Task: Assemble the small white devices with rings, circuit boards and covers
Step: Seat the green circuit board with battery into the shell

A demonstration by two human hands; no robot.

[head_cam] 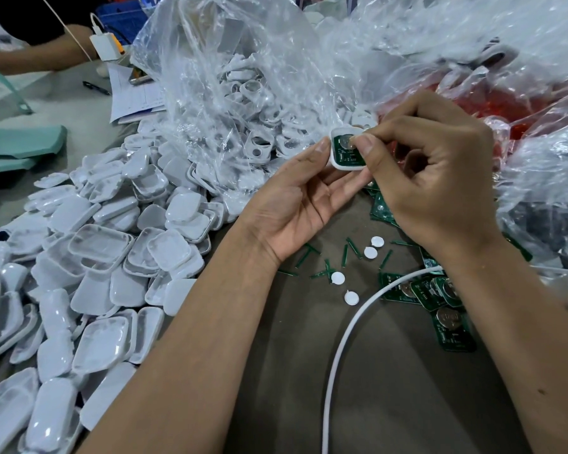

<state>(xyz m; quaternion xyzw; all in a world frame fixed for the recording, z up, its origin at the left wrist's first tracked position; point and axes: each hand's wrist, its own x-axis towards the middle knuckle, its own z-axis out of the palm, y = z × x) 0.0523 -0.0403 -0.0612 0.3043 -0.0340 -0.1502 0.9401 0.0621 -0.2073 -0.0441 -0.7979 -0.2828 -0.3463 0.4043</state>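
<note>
A person's left hand (295, 204) cradles a small white case (346, 150) between thumb and curled fingers, above a brown table (391, 371). A green circuit board (350, 155) with a round battery sits inside the case. The right hand (440, 178) pinches thumb and forefinger onto the board. White covers (112, 257) are heaped at left. Loose boards (446, 309) lie at right. No writing is readable.
</note>
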